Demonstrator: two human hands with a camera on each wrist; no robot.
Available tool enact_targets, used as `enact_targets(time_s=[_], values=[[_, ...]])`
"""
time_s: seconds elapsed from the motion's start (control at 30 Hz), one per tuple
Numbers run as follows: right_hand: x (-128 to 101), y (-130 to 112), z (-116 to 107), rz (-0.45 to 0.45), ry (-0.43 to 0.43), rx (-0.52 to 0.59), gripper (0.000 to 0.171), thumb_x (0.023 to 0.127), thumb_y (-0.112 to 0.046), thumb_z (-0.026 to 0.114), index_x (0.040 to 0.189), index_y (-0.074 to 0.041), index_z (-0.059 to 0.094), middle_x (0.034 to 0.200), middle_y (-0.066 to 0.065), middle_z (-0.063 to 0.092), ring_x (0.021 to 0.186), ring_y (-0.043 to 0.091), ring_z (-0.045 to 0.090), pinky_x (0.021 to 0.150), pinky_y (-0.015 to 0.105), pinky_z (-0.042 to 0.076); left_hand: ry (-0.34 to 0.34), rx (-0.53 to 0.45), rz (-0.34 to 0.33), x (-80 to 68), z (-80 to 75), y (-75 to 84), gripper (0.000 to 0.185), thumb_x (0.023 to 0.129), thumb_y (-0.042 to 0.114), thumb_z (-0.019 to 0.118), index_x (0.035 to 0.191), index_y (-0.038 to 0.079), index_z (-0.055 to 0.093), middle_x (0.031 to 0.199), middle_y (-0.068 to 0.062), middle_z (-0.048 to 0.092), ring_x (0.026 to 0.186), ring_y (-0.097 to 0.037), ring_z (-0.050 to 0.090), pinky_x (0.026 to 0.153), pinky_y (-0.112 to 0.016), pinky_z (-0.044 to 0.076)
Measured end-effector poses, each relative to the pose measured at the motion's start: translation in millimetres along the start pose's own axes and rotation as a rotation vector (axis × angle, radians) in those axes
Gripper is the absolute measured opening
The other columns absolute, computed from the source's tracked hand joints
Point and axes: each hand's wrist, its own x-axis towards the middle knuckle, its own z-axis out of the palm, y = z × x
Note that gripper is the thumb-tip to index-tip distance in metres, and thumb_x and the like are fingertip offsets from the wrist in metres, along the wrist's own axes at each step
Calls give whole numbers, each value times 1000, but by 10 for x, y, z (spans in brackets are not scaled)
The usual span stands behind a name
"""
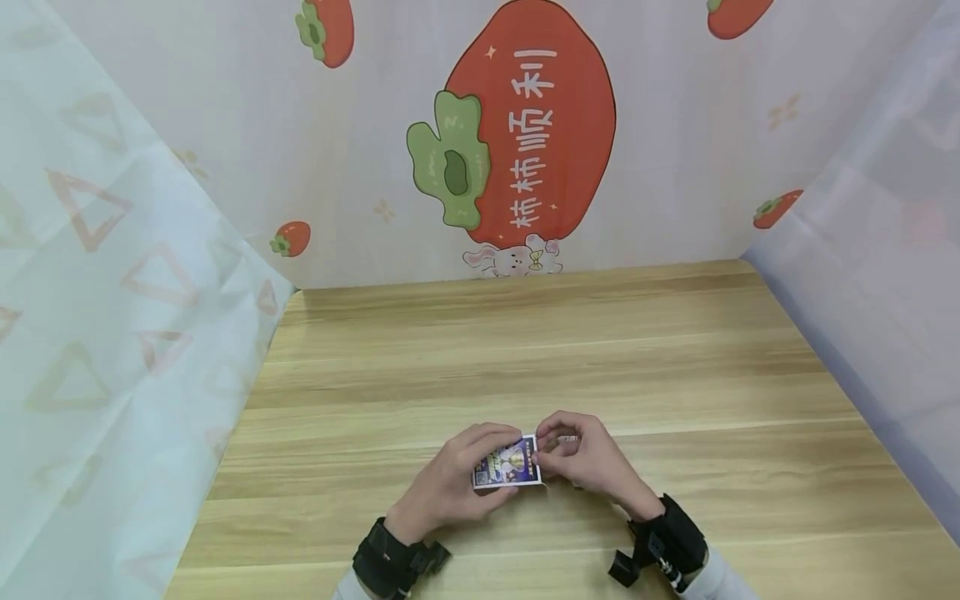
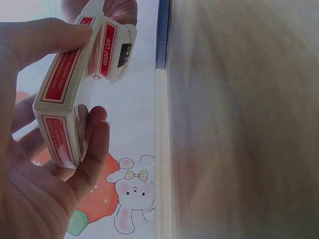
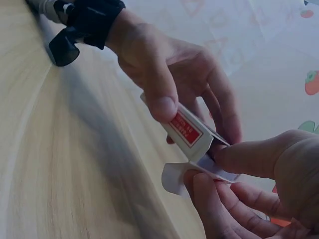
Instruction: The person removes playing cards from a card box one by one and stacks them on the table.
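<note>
A small playing-card box, white and red with a colourful picture on its face, is held just above the wooden table near its front edge. My left hand grips the box by its sides, thumb on one edge and fingers on the other. The end flap stands open. My right hand is at that open end, its fingertips pinching at the mouth of the box, with the flap bent down beneath them. What is inside the box stays hidden.
Cloth curtains wall the table on the left and right. A backdrop printed with a large red persimmon hangs at the back. Black wrist straps sit on both forearms.
</note>
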Motion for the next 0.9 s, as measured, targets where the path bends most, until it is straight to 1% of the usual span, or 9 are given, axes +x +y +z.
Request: enact_targets(time_s=[0.1,0.2,0.47,0.6,0.67,0.77,0.83,0.9], values=[[4,-8,1,19,9,-1,28,89,0,80,114,5,68,100,17,73,68,19,72,43,20,46,-11,-13,-4,2,-4,5,74,80,20,94,145,10,60,143,-6,63,127,-21,65,107,-32,58],[1,-12,-3,35,21,-3,28,90,-2,80,114,4,68,100,15,72,71,20,73,43,21,46,-7,-14,-4,7,-2,0,74,81,20,94,146,9,60,145,-8,62,129,-23,65,107,-34,57],[-5,0,-16,88,-4,71,33,94,-15,81,122,1,71,96,9,72,68,16,71,44,18,43,48,-3,-27,-19,-14,-15,73,79,20,95,143,6,62,139,-10,68,124,-24,68,104,-36,60],[-6,11,-66,113,-19,131,34,96,-14,80,123,3,70,99,11,72,65,14,69,44,19,43,52,18,-36,-17,-33,-25,73,80,21,94,143,6,61,139,-10,68,124,-24,67,104,-36,60],[-8,20,-110,105,-15,136,35,97,-13,78,125,6,68,101,13,72,65,15,70,47,23,52,59,30,-41,-16,-45,-28,73,80,21,94,143,6,62,139,-10,68,124,-24,67,103,-36,60],[-12,31,-191,78,-2,126,36,99,-11,75,127,10,65,104,16,72,67,20,74,58,35,65,70,42,-50,-19,-60,-29,74,79,22,95,143,6,61,139,-10,68,124,-24,68,103,-37,60],[-15,37,-249,56,4,131,38,100,-9,73,129,13,62,106,18,70,73,24,78,69,41,67,76,44,-53,-18,-65,-31,74,80,22,94,144,6,61,139,-10,68,124,-25,68,103,-37,60],[-14,42,-306,55,-3,157,40,102,-9,71,133,14,59,106,19,70,73,26,79,68,41,67,84,42,-55,-12,-69,-35,74,80,23,94,144,6,61,139,-11,68,124,-25,68,103,-37,60]])
